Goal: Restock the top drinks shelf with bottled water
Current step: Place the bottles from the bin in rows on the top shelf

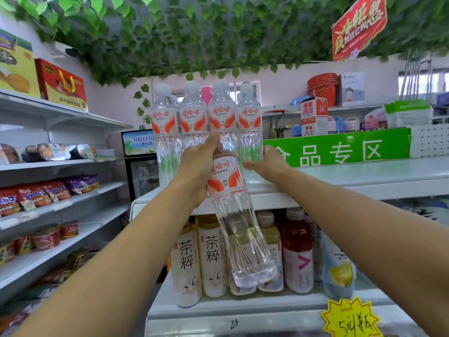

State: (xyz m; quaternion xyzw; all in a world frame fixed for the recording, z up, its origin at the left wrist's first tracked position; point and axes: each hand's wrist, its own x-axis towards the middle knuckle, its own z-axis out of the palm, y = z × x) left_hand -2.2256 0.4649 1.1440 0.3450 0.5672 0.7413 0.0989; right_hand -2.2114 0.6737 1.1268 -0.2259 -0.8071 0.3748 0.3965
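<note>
Gripping a tilted water bottle (230, 215) near its neck with the left hand (201, 164). Touching the rightmost standing bottle (250, 122) on the top shelf (364, 176) with the right hand (267, 164), grip unclear.

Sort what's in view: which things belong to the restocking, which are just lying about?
Job: left hand, held bottle, right hand, shelved bottles, top shelf.
Lying about: tea bottles, red drink, snack packets, buckets, price tag.

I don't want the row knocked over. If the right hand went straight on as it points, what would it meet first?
The rightmost standing water bottle on the top shelf: the right hand points its fingers at its lower body and may be touching it; depth is unclear.
</note>
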